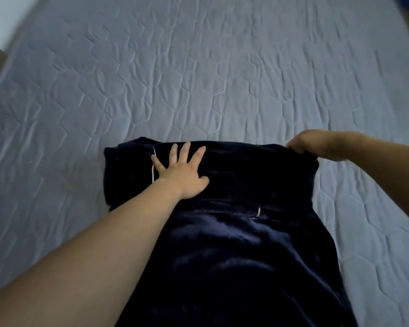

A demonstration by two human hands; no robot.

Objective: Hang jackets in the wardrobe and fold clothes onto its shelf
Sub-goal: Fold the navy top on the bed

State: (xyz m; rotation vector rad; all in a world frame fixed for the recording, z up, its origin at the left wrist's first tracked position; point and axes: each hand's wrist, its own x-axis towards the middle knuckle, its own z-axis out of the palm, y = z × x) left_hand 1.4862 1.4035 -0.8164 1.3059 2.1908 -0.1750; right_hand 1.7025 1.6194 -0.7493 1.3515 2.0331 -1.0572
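The left hand point(182, 172) lies flat on the dark navy garment point(222, 244), palm down, fingers straight and spread, pressing the cloth near its far left part. Just beside the little finger a thin white cord point(153, 172) runs along the fabric. The bare left forearm reaches in from the lower left corner and crosses the garment's left edge.

The right hand point(316, 143) is at the far right corner of the garment, fingers curled over the folded edge and gripping it; the hand is somewhat blurred, so how the fingers sit under the cloth cannot be told. The right forearm comes in from the right edge of the view.

The garment is plush and velvety, with a soft sheen. Its far end is folded back over itself into a thick band that runs between the two hands, and the rest stretches toward the viewer to the bottom of the view. A small white mark point(258, 211) shows near the middle, just below the folded band.

The garment lies on a bed point(198, 79) covered with a pale grey-blue quilt stitched in hexagons, lightly wrinkled.
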